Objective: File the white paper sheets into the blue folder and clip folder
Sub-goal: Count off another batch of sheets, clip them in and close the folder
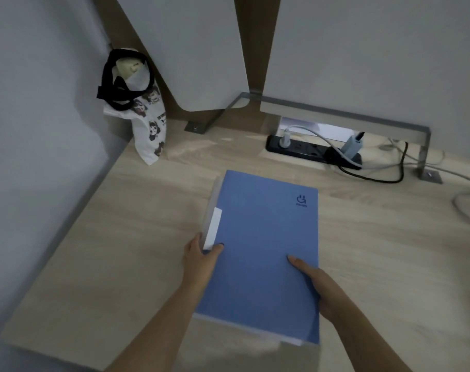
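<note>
A closed blue folder point(263, 245) lies on the light wooden desk point(137, 237), with a dark logo at its far right corner. White paper edges point(287, 339) stick out along its near edge, and a white label point(212, 229) runs down its spine on the left. My left hand point(199, 256) grips the spine near its lower part, thumb on the cover. My right hand point(319, 285) holds the right edge, thumb flat on the cover and fingers curled beneath.
A white printed tote bag point(145, 122) with black straps stands in the far left corner. A black power strip point(311, 151) with plugs and cables sits at the back, under a grey metal bracket point(362, 116). More cables trail at the right edge.
</note>
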